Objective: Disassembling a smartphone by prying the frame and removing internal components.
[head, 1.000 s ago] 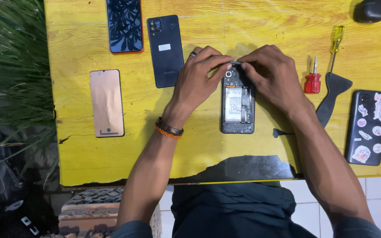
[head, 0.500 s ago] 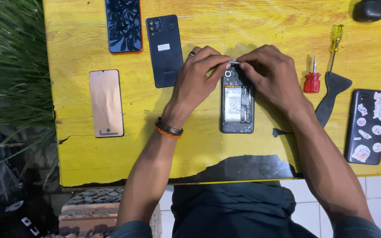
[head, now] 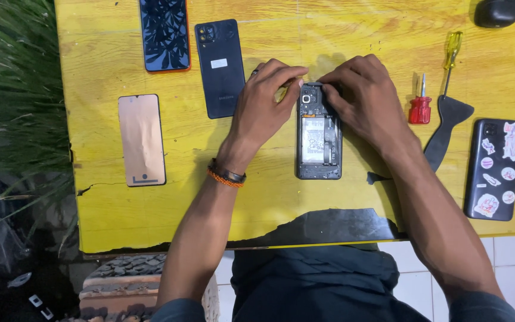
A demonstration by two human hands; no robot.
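Head view: left hand and right hand pinch the top edge of the opened phone, flat on the table beneath both grips; light, rigid, internals fragile—hold by side rims.

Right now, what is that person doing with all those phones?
A person is working on an opened phone lying with its back cover off on a yellow table. Both hands, left hand and right hand, press their fingers at its top end near the camera. A dark back cover, other phones and two screwdrivers lie around it.
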